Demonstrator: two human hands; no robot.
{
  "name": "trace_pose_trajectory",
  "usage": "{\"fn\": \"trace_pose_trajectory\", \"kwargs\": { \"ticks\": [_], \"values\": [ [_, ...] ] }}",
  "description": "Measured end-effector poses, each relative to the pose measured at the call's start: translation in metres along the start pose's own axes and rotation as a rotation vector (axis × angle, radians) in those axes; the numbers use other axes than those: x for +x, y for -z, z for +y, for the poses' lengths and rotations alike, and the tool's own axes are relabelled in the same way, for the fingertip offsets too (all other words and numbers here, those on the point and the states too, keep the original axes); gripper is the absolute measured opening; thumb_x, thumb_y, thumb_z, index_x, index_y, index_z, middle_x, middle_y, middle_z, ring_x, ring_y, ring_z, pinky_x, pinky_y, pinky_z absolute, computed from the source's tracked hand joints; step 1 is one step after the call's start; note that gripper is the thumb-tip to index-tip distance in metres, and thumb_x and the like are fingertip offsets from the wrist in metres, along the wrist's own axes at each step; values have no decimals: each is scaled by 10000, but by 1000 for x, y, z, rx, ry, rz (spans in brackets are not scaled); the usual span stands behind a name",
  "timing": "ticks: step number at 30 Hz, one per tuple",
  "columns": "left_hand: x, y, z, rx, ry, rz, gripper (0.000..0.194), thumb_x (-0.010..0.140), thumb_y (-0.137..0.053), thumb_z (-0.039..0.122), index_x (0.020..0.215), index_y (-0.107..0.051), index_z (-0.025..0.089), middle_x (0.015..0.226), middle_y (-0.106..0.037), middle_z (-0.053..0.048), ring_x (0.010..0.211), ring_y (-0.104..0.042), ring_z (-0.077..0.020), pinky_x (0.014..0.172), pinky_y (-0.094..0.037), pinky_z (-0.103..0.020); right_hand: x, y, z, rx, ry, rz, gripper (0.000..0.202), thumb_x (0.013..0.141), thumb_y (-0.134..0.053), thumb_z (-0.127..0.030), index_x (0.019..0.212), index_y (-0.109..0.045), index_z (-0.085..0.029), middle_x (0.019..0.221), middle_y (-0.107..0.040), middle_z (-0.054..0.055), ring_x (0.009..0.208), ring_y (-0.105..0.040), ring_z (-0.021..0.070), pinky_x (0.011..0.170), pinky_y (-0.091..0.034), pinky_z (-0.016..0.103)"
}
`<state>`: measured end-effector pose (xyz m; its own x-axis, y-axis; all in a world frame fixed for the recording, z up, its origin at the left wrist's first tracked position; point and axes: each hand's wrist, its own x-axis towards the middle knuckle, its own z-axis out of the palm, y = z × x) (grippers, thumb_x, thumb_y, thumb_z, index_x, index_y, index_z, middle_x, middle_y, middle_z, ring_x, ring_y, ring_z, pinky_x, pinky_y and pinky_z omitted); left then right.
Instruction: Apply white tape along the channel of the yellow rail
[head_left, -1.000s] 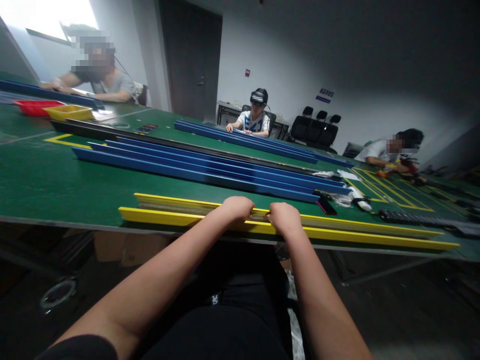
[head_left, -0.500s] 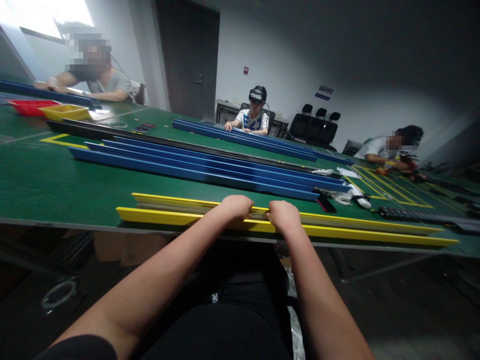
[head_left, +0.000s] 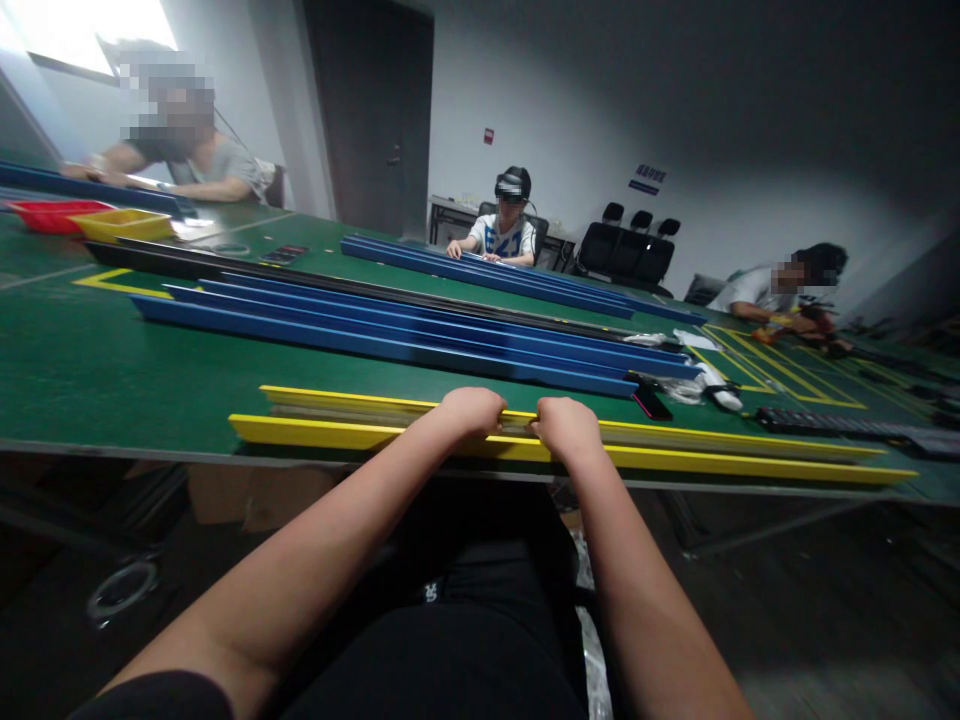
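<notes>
A long yellow channel (head_left: 712, 460) with two raised walls lies along the near edge of the green table (head_left: 67, 370). Over its middle, my left hand (head_left: 472, 412) is closed, with the fingertips down inside the channel. Just to the right, my right hand (head_left: 566, 425) is closed in the same way, a small gap between the two. What the fingers pinch is hidden behind the hands and too small to make out. Beyond the yellow channel lie several long blue channels (head_left: 375, 345), side by side, and a black channel (head_left: 150, 258) behind them.
Red (head_left: 56, 217) and yellow trays (head_left: 127, 227) stand at the far left. A phone (head_left: 652, 400) and crumpled plastic (head_left: 679, 388) lie right of the blue channels. More blue channels (head_left: 480, 275) lie across the table, where three people sit. A black strip (head_left: 825, 422) is at right.
Both hands stay over the middle of the yellow channel, almost still. The whole view has shifted very slightly.
</notes>
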<state>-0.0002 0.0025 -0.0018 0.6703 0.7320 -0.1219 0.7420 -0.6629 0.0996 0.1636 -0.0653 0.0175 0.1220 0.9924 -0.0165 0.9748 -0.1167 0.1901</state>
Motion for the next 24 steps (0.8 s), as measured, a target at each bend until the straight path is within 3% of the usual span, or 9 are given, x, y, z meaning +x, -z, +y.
{"fn": "trace_pose_trajectory", "kwargs": {
  "ticks": [24],
  "values": [
    [3, 0, 1, 28, 12, 10, 370, 757, -607, 475, 1009, -711, 224, 1026, -720, -122, 960, -663, -246, 828, -502, -296, 1, 0, 0, -10, -6, -6, 312, 824, -551, -445, 980, -695, -216, 987, -705, 115, 941, -653, 245, 807, -470, 322]
  ]
}}
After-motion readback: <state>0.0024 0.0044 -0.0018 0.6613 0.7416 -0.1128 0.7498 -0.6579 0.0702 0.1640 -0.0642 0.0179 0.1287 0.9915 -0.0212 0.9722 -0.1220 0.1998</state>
